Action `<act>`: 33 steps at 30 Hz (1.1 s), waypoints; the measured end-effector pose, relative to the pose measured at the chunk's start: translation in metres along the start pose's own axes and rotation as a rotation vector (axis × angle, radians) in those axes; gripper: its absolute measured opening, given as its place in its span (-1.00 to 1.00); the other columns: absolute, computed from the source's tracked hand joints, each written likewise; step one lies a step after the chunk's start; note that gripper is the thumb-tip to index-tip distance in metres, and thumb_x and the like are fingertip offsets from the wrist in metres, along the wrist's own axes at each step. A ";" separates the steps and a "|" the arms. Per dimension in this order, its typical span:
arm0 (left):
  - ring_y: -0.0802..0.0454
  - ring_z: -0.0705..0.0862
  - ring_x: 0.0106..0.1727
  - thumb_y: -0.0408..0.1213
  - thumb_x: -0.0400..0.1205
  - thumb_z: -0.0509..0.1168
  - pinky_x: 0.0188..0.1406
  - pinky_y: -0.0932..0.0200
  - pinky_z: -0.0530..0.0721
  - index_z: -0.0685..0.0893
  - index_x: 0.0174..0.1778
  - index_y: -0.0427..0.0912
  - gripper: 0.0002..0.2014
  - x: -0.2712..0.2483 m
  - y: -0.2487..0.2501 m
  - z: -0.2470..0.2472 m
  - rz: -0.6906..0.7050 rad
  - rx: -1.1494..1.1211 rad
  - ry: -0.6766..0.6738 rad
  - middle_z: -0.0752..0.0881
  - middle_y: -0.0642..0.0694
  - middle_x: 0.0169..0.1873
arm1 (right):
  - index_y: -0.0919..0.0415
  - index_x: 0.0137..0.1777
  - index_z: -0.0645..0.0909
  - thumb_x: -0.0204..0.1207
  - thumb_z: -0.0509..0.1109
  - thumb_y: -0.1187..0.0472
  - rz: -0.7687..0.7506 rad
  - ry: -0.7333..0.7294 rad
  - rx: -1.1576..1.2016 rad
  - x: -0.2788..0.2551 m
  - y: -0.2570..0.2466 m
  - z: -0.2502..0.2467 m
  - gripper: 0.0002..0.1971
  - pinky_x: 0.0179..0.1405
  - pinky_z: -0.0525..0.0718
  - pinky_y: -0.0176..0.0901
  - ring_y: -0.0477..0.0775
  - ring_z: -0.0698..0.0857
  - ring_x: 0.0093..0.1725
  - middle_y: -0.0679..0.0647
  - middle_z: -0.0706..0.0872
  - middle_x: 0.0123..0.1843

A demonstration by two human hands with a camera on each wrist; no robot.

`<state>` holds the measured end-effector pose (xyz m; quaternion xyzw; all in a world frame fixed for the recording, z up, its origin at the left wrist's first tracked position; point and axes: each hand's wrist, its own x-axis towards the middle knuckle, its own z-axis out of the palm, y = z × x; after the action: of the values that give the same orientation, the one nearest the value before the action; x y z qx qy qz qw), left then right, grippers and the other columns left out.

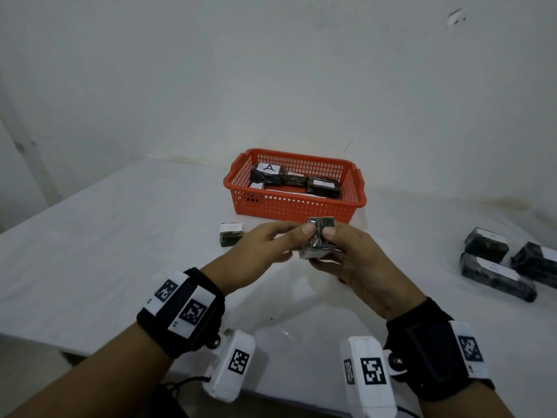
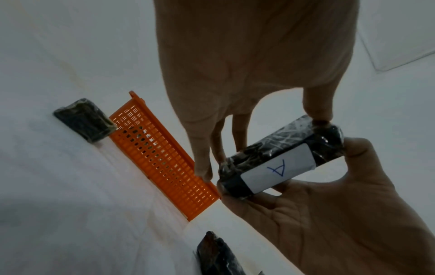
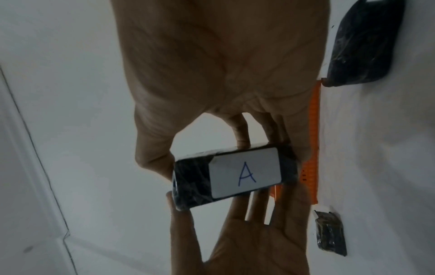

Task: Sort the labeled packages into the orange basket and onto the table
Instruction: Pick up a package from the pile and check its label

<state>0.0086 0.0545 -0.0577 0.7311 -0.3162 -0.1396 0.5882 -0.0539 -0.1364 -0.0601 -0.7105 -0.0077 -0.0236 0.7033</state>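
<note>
gripping one dark package (image 1: 320,236) marked "a" between them, left hand (image 1: 259,251) and right hand (image 1: 352,260) pinch it above the counter (image 1: 120,236), just before the orange basket (image 1: 294,206)

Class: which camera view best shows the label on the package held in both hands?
The right wrist view: the label faces the camera, its blue A upright. The left wrist view shows it tilted and sideways. The head view shows only the held package's dark wrapping.
</note>
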 end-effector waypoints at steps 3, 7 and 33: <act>-0.04 0.84 0.21 0.20 0.60 0.33 0.37 -0.16 0.76 0.81 0.29 -0.10 -0.48 0.003 -0.002 0.002 0.007 -0.064 0.059 0.87 -0.06 0.16 | 0.20 0.49 0.60 0.36 0.55 -0.23 0.028 0.018 0.014 0.000 -0.001 0.000 -0.23 0.54 0.66 0.24 0.17 0.83 0.33 0.12 0.85 0.31; -0.09 0.85 0.17 0.20 0.49 0.37 0.26 -0.14 0.82 0.84 0.19 -0.13 -0.46 0.004 -0.005 0.006 0.051 -0.099 0.136 0.88 -0.08 0.11 | 0.18 0.42 0.66 0.34 0.56 -0.29 0.032 0.051 -0.002 0.001 -0.002 0.004 -0.25 0.51 0.69 0.22 0.15 0.84 0.31 0.07 0.87 0.27; -0.44 0.83 0.19 0.24 0.77 0.13 0.35 -0.33 0.74 0.72 0.39 -0.03 -0.49 0.015 0.013 0.014 -0.226 -0.520 0.073 0.78 -0.35 0.27 | -0.23 0.36 0.71 0.57 0.58 -0.01 -0.018 0.103 -0.164 -0.004 0.006 -0.017 -0.64 0.05 0.79 -0.07 0.04 0.84 0.13 0.04 0.88 0.19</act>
<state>0.0081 0.0325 -0.0470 0.5907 -0.1649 -0.2545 0.7477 -0.0583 -0.1533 -0.0659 -0.7634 0.0239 -0.0669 0.6420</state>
